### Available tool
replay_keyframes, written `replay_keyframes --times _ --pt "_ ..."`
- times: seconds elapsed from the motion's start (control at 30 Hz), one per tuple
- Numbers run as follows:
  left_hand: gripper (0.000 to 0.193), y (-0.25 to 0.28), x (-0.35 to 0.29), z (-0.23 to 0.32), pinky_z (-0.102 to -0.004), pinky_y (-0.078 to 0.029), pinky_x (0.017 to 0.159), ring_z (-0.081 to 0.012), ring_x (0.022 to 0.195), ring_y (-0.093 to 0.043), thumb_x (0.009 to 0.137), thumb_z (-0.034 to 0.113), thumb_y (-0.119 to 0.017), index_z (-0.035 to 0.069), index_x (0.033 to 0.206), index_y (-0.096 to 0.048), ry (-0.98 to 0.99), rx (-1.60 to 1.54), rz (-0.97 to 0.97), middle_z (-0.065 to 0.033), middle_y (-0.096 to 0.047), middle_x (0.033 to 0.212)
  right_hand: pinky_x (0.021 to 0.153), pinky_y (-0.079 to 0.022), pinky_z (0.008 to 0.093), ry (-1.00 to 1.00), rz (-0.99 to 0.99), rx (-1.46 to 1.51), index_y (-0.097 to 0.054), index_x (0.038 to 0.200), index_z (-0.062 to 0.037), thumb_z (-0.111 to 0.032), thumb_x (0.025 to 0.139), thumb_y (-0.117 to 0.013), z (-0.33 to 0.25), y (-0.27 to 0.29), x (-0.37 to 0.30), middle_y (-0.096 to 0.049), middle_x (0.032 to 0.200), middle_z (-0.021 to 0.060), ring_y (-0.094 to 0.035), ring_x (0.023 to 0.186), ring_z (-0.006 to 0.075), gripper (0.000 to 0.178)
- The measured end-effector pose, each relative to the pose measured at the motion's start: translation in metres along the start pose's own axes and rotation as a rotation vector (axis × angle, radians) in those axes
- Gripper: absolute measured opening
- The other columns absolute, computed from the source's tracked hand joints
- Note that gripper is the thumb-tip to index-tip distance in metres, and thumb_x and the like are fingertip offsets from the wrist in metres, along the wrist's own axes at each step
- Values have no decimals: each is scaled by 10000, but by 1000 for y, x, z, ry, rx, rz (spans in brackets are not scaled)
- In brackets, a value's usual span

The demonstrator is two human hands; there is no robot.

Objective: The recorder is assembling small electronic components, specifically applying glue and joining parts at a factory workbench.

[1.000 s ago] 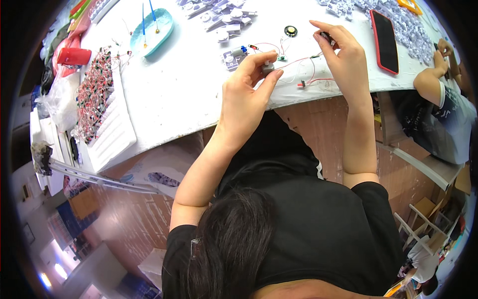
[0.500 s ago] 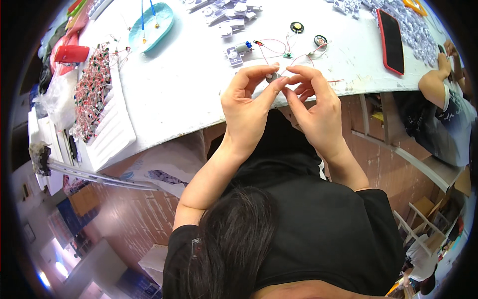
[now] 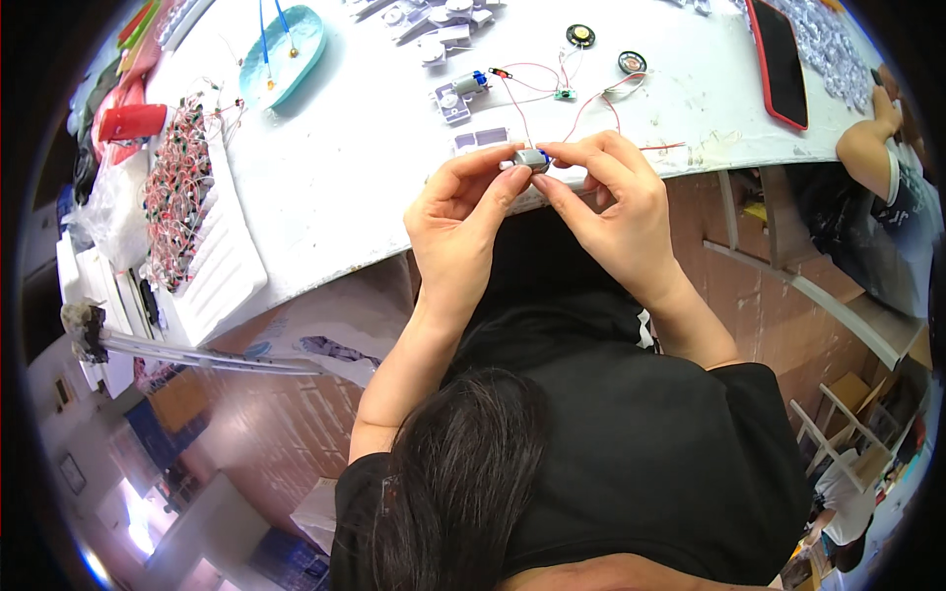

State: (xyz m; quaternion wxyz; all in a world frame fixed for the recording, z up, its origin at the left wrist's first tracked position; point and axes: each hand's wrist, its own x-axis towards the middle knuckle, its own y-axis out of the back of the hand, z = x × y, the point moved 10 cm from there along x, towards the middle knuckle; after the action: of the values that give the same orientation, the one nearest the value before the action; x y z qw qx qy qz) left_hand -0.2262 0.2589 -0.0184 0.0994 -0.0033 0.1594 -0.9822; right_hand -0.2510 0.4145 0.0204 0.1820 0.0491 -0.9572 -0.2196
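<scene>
Both hands meet at the near edge of the white table (image 3: 365, 167). My left hand (image 3: 455, 219) and my right hand (image 3: 609, 202) pinch a small silver cylindrical motor (image 3: 531, 159) between their fingertips. Thin red wires (image 3: 581, 103) run from the motor up the table to a tiny green circuit board (image 3: 564, 95) and two small round speakers (image 3: 580, 35) (image 3: 632, 62). A second small motor with a blue end (image 3: 467, 85) lies just beyond, beside a white plastic part (image 3: 451, 102).
A teal oval dish (image 3: 283, 39) with two sticks sits at the far left. A white tray (image 3: 212, 246) holds several wired parts. A red-edged phone (image 3: 778, 59) lies at the far right, near another person's arm (image 3: 872, 148). White plastic pieces (image 3: 434, 20) are at the table's back.
My right hand came back from the far right of the table to join my left hand. Both now grip the motor closer to the table's edge.
</scene>
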Motion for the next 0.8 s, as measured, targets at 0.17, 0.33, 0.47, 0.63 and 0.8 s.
replay_keyframes --times 0.17,0.33,0.47,0.63,0.8 --pt "194 2 -3 -2 -261 -533 891 -140 986 -657 906 -46 -636 -45 1099 -643 -40 54 -43 -121 -679 1107 559 -462 269 25 -9 -24 -725 950 -59 -118 745 -792 1 0 3 -629 798 34 -597 720 163 223" --pt "198 -1 -4 0 -269 -523 910 -150 1032 -640 917 -58 -611 -39 1112 -639 -134 79 -96 -134 -667 1144 552 -423 249 -103 -52 95 -733 961 -64 -140 734 -801 11 0 4 -634 811 19 -571 701 116 249" --pt "196 -4 -7 3 -282 -525 920 -170 1050 -636 923 -64 -598 -43 1113 -638 -174 70 -103 -151 -660 1159 535 -362 227 -171 -105 163 -737 989 -75 -127 751 -770 16 -3 3 -625 823 -11 -470 641 64 246" --pt "199 0 -5 2 -314 -555 911 -187 1037 -646 923 -57 -598 -49 1118 -639 -136 44 -76 -153 -661 1145 522 -279 178 -162 -166 264 -726 1017 -60 -31 778 -712 24 -4 4 -587 845 -40 -354 609 22 241" --pt "192 2 -3 -6 -335 -577 886 -197 971 -672 925 -4 -625 -62 1108 -641 59 -69 -61 -150 -676 1095 505 -320 177 -368 -362 443 -723 1016 -19 -48 790 -723 41 -16 4 -579 848 -23 -370 602 22 227"
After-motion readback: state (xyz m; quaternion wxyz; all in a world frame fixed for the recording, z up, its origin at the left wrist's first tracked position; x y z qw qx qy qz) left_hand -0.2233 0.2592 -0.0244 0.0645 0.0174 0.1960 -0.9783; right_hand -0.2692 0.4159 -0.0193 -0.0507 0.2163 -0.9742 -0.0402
